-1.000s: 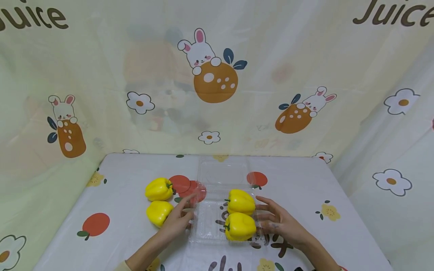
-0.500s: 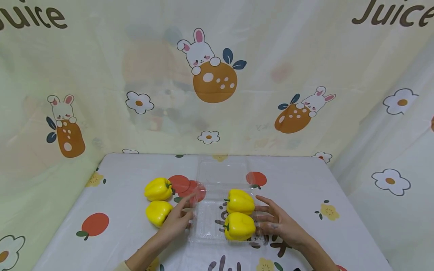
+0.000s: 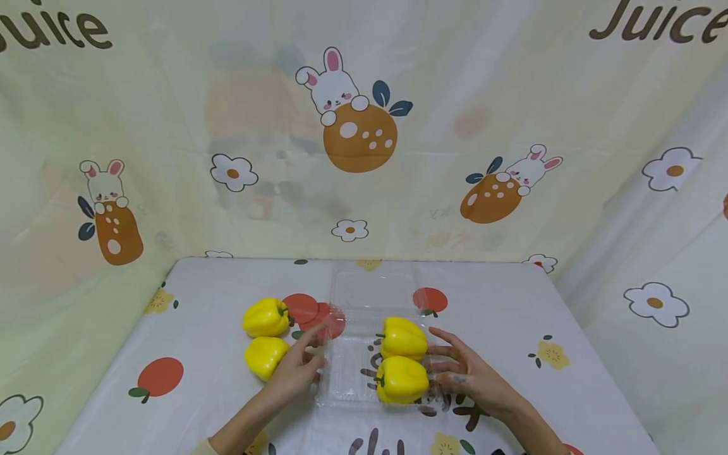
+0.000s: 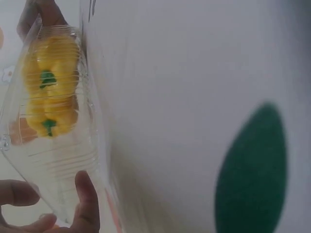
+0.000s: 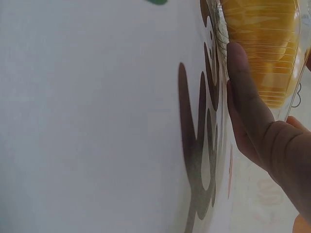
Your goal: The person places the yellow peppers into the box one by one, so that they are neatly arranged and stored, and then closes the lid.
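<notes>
From your head view you see the whole layout: a clear plastic clamshell box (image 3: 364,363) lies open on the table (image 3: 512,328), its lid (image 3: 372,287) laid flat on the far side. Two yellow peppers sit in the right half of its tray, the far pepper (image 3: 404,338) touching the near pepper (image 3: 402,379). Two more lie outside on the left, a far loose pepper (image 3: 265,317) and a near loose pepper (image 3: 265,357), close together.

Your left hand (image 3: 296,370) rests against the box's left edge, fingers loosely extended and touching the plastic, not wrapped round it. Your right hand (image 3: 469,373) has its fingers spread and straight against the right wall, beside the two boxed peppers.

The left wrist view adds what the head view cannot: the peppers' green stems seen through the ribbed wall of the box (image 4: 53,145), and your thumb (image 4: 87,204) laid on that wall. The right wrist view shows one finger (image 5: 245,92) pressed flat on the clear wall with a pepper (image 5: 262,43) right behind it.

Both wrist views are tilted and mostly filled with tablecloth; the loose peppers are out of their frame. In the head view the box's near rim is hard to trace against the printed cloth.
</notes>
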Motion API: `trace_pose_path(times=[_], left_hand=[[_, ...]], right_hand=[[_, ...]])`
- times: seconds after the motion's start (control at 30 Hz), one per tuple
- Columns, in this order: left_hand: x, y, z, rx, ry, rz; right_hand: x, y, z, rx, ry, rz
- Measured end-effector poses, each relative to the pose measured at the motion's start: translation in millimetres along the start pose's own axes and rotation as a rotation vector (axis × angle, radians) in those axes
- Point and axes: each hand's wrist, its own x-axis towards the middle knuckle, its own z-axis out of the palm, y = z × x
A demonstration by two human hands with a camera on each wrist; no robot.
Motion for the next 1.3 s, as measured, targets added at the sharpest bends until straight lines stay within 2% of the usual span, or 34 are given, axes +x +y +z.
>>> trace_pose_path(times=[0.23, 0.47, 0.67, 1.0, 1.3], left_hand=[[-0.6, 0.3, -1.4, 0.046, 0.020, 0.037], [-5.8, 7.6, -4.4, 0.179, 0.077, 0.150], [-9.4, 14.4, -9.7, 0.272, 0.118, 0.218], [-11.4, 19.5, -26.1, 0.200, 0.133, 0.309], [-13.9, 22.4, -45.0, 0.227, 0.164, 0.349]], right_hand=[[0, 0, 0, -0.003, 0.001, -0.001], [1, 1, 0, -0.013, 0.003, 0.002], [2, 1, -1, -0.015, -0.003, 0.000], [3, 0, -1, -0.002, -0.017, 0.003], [1, 1, -1, -0.002, -0.012, 0.004]])
